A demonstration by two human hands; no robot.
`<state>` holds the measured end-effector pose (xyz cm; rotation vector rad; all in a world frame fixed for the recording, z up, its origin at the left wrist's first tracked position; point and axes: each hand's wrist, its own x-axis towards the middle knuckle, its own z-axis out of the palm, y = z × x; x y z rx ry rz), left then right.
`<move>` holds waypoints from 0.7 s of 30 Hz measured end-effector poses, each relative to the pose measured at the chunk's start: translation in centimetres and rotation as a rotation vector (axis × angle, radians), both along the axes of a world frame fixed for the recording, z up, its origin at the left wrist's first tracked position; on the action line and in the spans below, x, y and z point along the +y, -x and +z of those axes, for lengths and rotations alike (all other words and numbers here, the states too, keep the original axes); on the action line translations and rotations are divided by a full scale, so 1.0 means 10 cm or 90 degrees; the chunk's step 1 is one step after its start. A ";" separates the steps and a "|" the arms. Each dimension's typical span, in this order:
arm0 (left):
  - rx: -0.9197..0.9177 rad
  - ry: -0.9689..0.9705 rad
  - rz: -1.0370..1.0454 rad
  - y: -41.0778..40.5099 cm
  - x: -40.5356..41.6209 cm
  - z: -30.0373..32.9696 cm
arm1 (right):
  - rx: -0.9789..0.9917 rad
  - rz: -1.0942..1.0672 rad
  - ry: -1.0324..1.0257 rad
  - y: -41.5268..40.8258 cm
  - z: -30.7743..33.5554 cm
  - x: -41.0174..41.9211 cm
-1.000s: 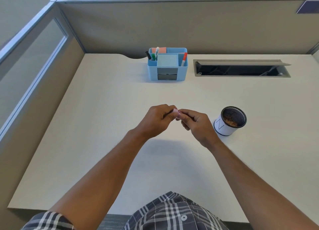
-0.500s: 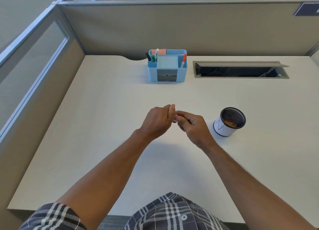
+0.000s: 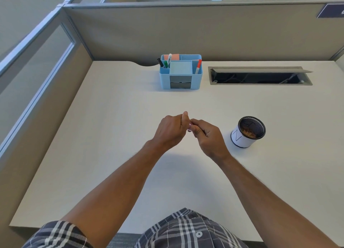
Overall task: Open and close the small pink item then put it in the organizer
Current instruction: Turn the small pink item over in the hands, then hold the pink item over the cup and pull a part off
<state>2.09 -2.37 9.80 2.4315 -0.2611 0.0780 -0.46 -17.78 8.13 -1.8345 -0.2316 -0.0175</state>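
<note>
While a pale desk (image 3: 111, 136) fills most of the view, walled at the back and left by grey-beige cubicle panels (image 3: 204, 32), both forearms reach out over its middle from a plaid shirt (image 3: 188, 229) at the near edge. Set into the desk at the back right is a long cable slot (image 3: 260, 78) with its flap raised, dark inside. Just left of that slot stands the blue organizer (image 3: 180, 80), against the back of the desk, with two dark drawers in its front, a pale blue pad on top, a red-capped marker (image 3: 198, 66) in its right compartment and a black, a green and a white marker in its left one, an orange pad behind them. Near the right hand sits a black mesh cup (image 3: 248, 131) wrapped in a white label marked N, upright, with something brownish inside. The left hand (image 3: 171, 130) is curled into a loose fist, thumb up, and its fingertips meet those of the right hand (image 3: 208, 136), which is also curled. Between them, pinched by both hands above the desk and well apart from the organizer, is the small pink item (image 3: 190, 127); only a sliver shows, so whether it is open or closed cannot be told
</note>
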 end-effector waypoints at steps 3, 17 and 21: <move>0.019 0.011 0.005 0.00 -0.02 0.01 | -0.017 -0.002 0.003 0.00 -0.01 0.00; 0.174 0.417 0.078 0.07 -0.11 -0.04 | 0.250 -0.086 -0.268 -0.07 0.11 0.12; 0.148 0.354 0.054 0.07 -0.05 0.02 | 0.194 -0.077 -0.124 -0.10 0.19 0.04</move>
